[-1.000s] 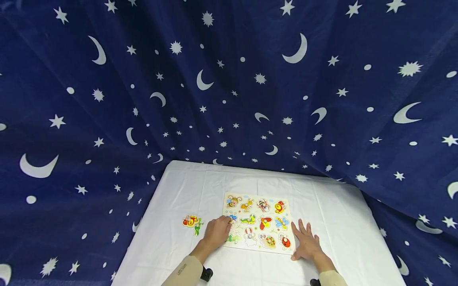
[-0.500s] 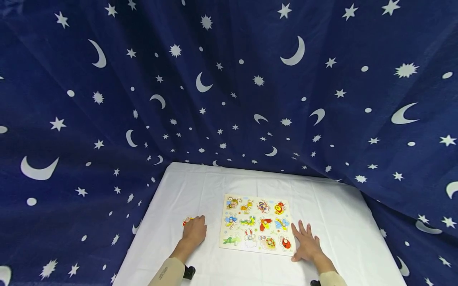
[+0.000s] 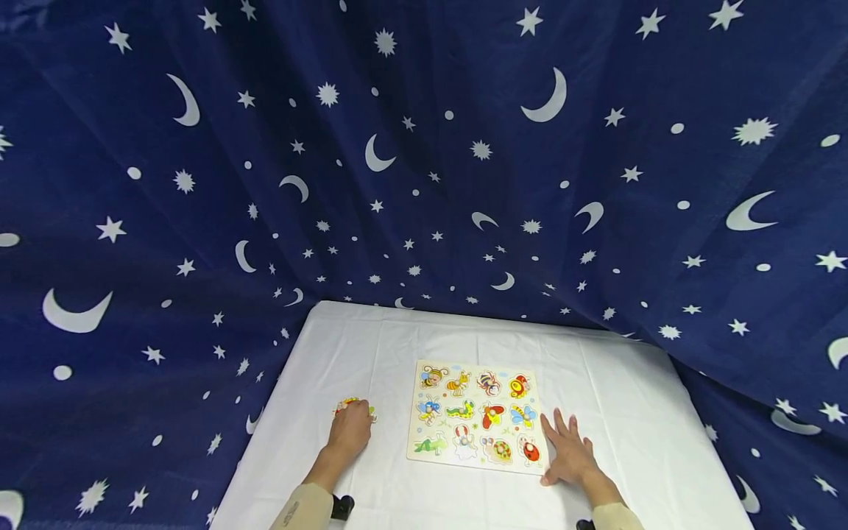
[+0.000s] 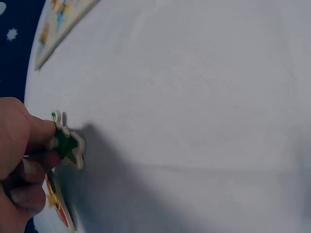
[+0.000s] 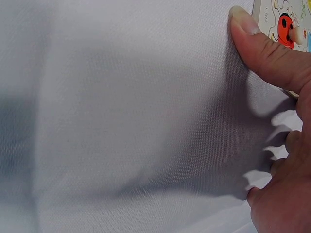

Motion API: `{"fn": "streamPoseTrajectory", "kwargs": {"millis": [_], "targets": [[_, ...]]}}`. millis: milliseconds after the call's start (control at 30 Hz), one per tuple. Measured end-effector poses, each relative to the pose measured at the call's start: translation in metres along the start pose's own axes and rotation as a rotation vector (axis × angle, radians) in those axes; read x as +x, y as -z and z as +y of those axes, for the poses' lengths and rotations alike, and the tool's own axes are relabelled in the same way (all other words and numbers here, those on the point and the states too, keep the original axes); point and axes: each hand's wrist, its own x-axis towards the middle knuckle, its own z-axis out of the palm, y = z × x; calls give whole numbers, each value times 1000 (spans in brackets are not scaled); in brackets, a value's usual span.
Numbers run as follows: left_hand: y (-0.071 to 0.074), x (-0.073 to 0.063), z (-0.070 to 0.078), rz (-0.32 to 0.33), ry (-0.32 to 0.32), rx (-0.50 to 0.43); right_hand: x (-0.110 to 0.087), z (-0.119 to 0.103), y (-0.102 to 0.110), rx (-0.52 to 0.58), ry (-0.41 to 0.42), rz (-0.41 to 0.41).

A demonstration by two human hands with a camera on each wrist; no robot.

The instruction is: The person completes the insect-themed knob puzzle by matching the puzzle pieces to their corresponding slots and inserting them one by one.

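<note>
My left hand [image 3: 350, 428] is over the loose puzzle pieces to the left of the puzzle board [image 3: 415, 436]. In the left wrist view its thumb and finger pinch a green knobbed puzzle piece [image 4: 68, 145], partly covered by the fingertips. A red and yellow puzzle piece [image 4: 60, 206] lies right beside it, partly hidden behind the fingers. My right hand [image 3: 571, 450] rests spread on the cloth at the board's right edge, thumb by the near corner. Close to that thumb, a red ladybird piece [image 5: 285, 24] shows on the board in the right wrist view.
The board holds rows of bright insect pictures, several with knobs, among them a spider [image 3: 489, 383] and a snail [image 3: 498, 450]. A white cloth [image 3: 477, 508] covers the table. Behind it and at the sides hangs a dark blue curtain [image 3: 437, 184] with moons and stars.
My left hand has moved left, from the left side of the board to the loose pieces, and now pinches the green puzzle piece. The right hand has stayed in place.
</note>
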Motion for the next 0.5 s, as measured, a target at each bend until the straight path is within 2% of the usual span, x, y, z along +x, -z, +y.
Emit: {"fn": "streamPoseTrajectory", "kwargs": {"millis": [133, 333, 500], "targets": [[2, 5, 10, 8, -36, -57, -1, 0, 0, -1, 2, 6], [2, 9, 32, -74, -31, -147, -1, -1, 0, -13, -1, 8], [-3, 7, 42, -126, -39, -170, -2, -1, 0, -29, 15, 19]]}}
